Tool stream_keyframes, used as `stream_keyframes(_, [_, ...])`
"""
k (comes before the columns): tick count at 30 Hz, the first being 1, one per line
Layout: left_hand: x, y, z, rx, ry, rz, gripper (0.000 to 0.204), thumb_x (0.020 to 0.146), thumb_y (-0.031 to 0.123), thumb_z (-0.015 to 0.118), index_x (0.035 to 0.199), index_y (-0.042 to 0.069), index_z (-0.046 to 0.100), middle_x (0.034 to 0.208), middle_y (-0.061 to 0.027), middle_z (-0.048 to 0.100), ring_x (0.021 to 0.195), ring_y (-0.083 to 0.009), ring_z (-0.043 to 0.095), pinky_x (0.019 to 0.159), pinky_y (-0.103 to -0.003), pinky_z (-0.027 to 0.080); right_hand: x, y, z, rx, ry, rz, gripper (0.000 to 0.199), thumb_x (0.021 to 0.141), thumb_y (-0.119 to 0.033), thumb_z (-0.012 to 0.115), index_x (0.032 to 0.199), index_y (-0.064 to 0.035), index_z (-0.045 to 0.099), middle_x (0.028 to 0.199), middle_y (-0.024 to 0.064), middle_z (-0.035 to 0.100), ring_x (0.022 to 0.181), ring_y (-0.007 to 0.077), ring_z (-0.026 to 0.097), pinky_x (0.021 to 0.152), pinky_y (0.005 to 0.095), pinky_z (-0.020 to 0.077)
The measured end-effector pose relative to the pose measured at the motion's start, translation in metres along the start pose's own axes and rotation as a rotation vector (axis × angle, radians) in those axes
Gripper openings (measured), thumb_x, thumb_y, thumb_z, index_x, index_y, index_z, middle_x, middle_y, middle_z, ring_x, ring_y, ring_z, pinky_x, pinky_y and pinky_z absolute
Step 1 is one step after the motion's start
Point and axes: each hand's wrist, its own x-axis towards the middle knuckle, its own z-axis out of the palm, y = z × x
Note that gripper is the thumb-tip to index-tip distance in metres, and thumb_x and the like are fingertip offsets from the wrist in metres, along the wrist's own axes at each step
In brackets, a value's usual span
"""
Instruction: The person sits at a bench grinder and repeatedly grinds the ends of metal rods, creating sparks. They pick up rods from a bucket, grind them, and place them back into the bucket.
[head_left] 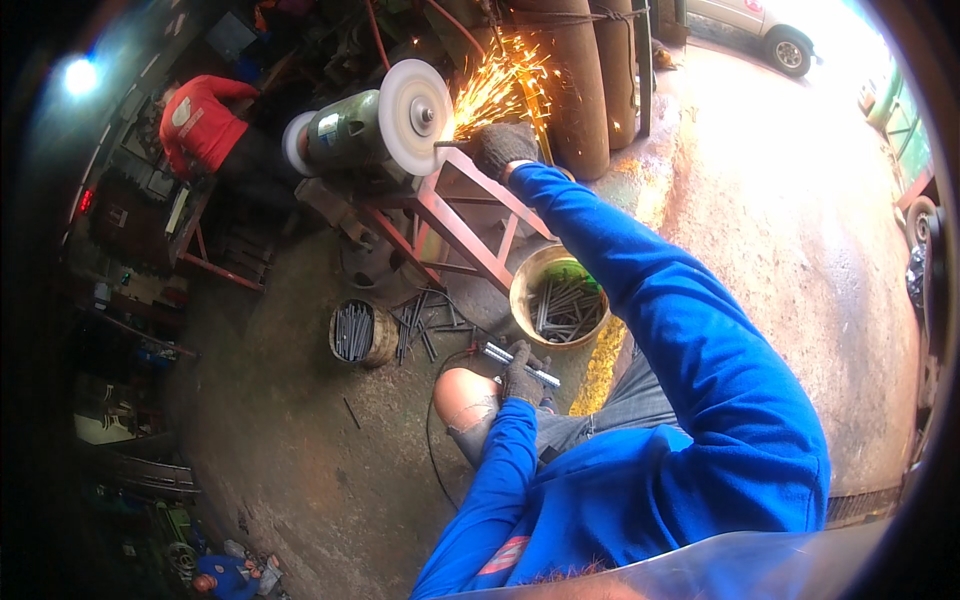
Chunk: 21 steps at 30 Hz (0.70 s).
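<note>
My right hand (503, 150), in a dark knit glove, is closed around a short metal rod (452, 144). The rod's end meets the large pale wheel (416, 118) of a bench grinder (343, 130), and orange sparks (505, 80) spray up beside the wheel. Lower down, next to my bent knee, my gloved left hand (520, 374) grips shiny ridged metal rods (540, 377); how many is hard to tell. Below the grinder stand a bucket (378, 335) packed with upright dark rods and a wider bucket (519, 300) with rods lying loosely inside.
A red metal stand (470, 225) carries the grinder. Loose rods (428, 320) lie on the floor between the buckets, near a thin cable (430, 440). Tall gas cylinders (580, 100) stand behind the sparks. A person in red (205, 125) works at the left; another in blue (228, 578) is at lower left.
</note>
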Motion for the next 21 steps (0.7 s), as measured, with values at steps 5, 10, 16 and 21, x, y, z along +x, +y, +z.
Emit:
stream_keyframes(5, [0.000,0.000,0.000,-0.013,-0.008,-0.001,0.009,0.092,0.019,0.064,0.099,0.020,0.059,0.063,0.0014,0.045,0.060,-0.0118,0.045,0.079,-0.044,0.052,0.004,-0.002,-0.002,-0.011,0.032,0.007,0.021,0.079,-0.023,0.057,0.086,-0.0139,0.075,0.087,0.0124,0.072,0.084,0.0299,0.070,0.076,0.0432,0.0480])
stream_keyframes(10, [-0.003,0.000,0.001,-0.001,-0.007,0.008,0.010,0.092,0.020,0.064,0.100,0.020,0.058,0.063,0.0015,0.045,0.060,-0.0118,0.046,0.079,-0.043,0.052,0.003,-0.002,-0.007,0.004,0.016,-0.011,0.022,0.080,-0.024,0.057,0.086,-0.0140,0.075,0.088,0.0122,0.072,0.084,0.0296,0.070,0.075,0.0430,0.0480])
stream_keyframes(16, [-0.001,0.002,-0.001,0.015,-0.010,0.025,0.011,0.092,0.018,0.063,0.102,0.019,0.057,0.063,0.0013,0.044,0.060,-0.0127,0.045,0.081,-0.047,0.051,-0.003,0.005,0.003,0.006,-0.027,-0.100,0.021,0.082,-0.025,0.058,0.091,-0.0178,0.075,0.091,0.0112,0.072,0.085,0.0307,0.070,0.074,0.0440,0.0495])
stream_keyframes(21, [-0.003,0.007,0.000,-0.023,-0.003,0.057,0.007,0.091,0.017,0.063,0.095,0.018,0.058,0.062,0.0011,0.043,0.059,-0.0139,0.044,0.086,-0.050,0.048,-0.059,0.035,0.063,0.668,-0.055,0.074,0.026,0.086,-0.022,0.059,0.106,-0.0135,0.073,0.093,0.0112,0.071,0.090,0.0232,0.068,0.075,0.0371,0.0491])
